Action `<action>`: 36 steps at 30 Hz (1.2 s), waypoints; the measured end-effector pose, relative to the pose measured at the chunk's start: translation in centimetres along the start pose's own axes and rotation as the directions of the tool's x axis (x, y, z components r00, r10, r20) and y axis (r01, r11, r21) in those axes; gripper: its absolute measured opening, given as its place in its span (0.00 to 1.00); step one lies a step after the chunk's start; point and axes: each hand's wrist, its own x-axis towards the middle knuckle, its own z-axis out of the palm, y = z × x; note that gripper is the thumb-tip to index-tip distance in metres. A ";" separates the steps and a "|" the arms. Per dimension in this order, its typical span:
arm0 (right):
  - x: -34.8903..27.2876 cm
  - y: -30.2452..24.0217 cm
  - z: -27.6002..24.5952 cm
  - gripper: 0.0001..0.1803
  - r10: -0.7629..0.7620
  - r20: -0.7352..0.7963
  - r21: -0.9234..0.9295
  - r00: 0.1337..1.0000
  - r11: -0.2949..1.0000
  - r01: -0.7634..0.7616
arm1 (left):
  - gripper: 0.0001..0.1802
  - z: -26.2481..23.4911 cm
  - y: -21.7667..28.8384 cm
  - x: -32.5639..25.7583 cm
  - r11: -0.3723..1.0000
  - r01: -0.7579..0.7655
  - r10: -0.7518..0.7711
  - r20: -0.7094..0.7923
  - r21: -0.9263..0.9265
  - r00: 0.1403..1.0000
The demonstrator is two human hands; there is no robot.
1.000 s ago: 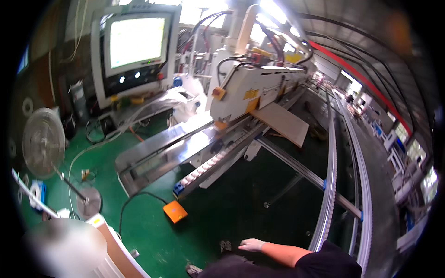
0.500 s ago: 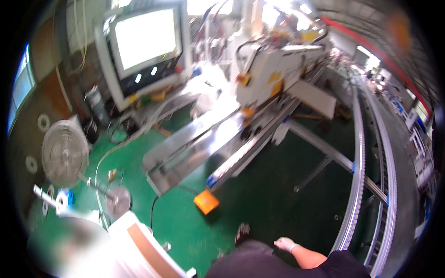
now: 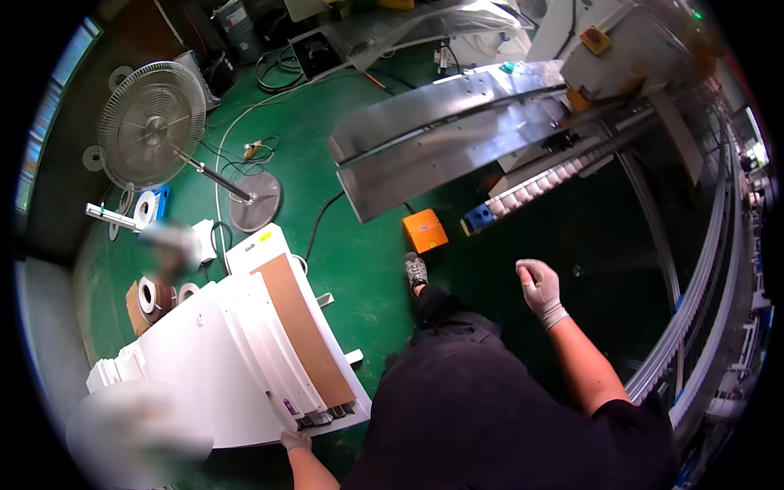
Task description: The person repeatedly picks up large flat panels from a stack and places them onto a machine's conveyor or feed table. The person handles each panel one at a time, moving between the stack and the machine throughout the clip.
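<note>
My left hand, in a pale glove, is at the near edge of a white-topped table; its fingers are too small and partly hidden to read. Close by on that table lie long white profiled strips and a flat brown strip. My right hand, also gloved, hangs over the green floor, its fingers curled in with nothing seen in them. Ahead of it is a machine's roller rail with a blue end. An orange foot-pedal box sits on the floor just beyond my shoe.
A large metal machine bed juts across ahead. To the right runs a long metal conveyor rail. A pedestal fan stands on the left, near tape rolls. Cables and a hose cross the floor.
My view has turned down and to the left. The white table now shows more fully, with my left hand at its edge. My right hand appears farther forward from my body.
</note>
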 end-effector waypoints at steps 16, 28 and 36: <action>21.7 -6.3 2.8 0.12 -0.343 0.364 -0.256 0.866 0.857 0.447 | 0.47 45.2 20.9 -42.8 -0.230 -0.966 0.757 0.645 0.115 -0.104; 22.1 -9.9 1.9 0.08 -0.314 0.091 -0.153 0.945 0.933 0.324 | 0.40 58.2 26.0 -44.1 -0.717 -0.692 0.460 0.689 -0.084 -0.560; 21.2 -3.5 4.8 0.11 -0.284 0.306 -0.358 0.909 0.850 0.386 | 0.35 58.4 26.5 -44.6 -0.724 -0.669 0.434 0.642 -0.168 -0.631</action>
